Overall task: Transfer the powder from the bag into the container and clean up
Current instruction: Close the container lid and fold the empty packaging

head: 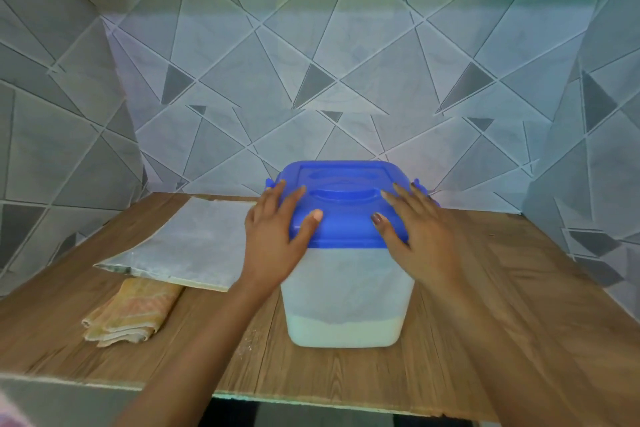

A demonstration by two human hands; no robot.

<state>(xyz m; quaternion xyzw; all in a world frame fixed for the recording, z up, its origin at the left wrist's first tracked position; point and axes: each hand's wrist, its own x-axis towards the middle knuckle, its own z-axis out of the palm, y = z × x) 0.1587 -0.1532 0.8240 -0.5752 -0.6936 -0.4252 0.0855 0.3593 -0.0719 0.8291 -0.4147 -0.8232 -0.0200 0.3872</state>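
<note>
A translucent white container point(348, 291) stands mid-table with a layer of white powder point(346, 331) at its bottom. A blue lid point(343, 204) sits on top of it. My left hand point(277, 232) lies flat on the lid's left edge, fingers spread, thumb over the front rim. My right hand point(412, 229) rests the same way on the right edge. The flattened bag point(183, 243), pale and empty-looking, lies on the table left of the container.
A folded yellow-orange cloth point(130, 314) lies in front of the bag at the left. A few specks of powder point(247, 345) dot the wooden table point(519, 305) near the container's left base. Patterned tiled walls close in behind and on both sides.
</note>
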